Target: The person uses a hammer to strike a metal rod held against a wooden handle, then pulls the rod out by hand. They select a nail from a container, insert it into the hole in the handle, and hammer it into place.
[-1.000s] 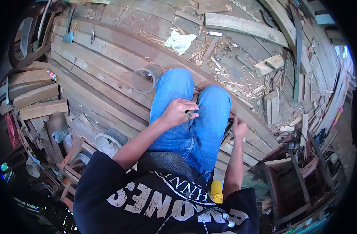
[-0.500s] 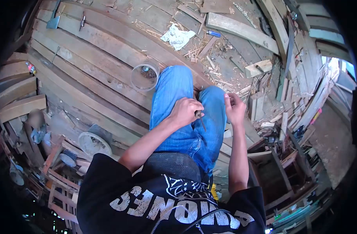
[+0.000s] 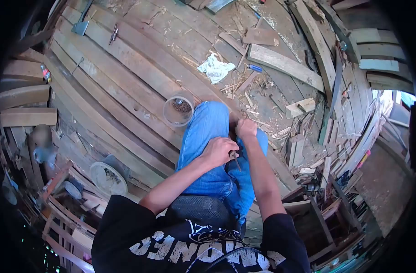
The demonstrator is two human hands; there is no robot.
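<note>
My left hand (image 3: 219,152) rests on the jeans over my left thigh, fingers wrapped round a thin-shafted hand tool (image 3: 237,164). Its slim shaft points back toward my lap; most of its grip is hidden in the palm. Between my knees, my right hand (image 3: 247,128) is closed at the edge of a wooden board. Whatever its fingers hold is hidden. Just beyond my left knee stands a clear plastic tub (image 3: 178,122) with what look like nails at the bottom.
Long planks (image 3: 121,86) stretch away to the left, with a flat-bladed tool (image 3: 80,28) lying on them. Ahead are a white cloth (image 3: 215,69), a blue-handled item (image 3: 254,68), wood chips and a beam (image 3: 285,68). A round bucket (image 3: 108,178) stands at left.
My right hand has moved left and inward from beside my right knee to between the knees. My left hand still holds the thin tool. The view has shifted slightly.
</note>
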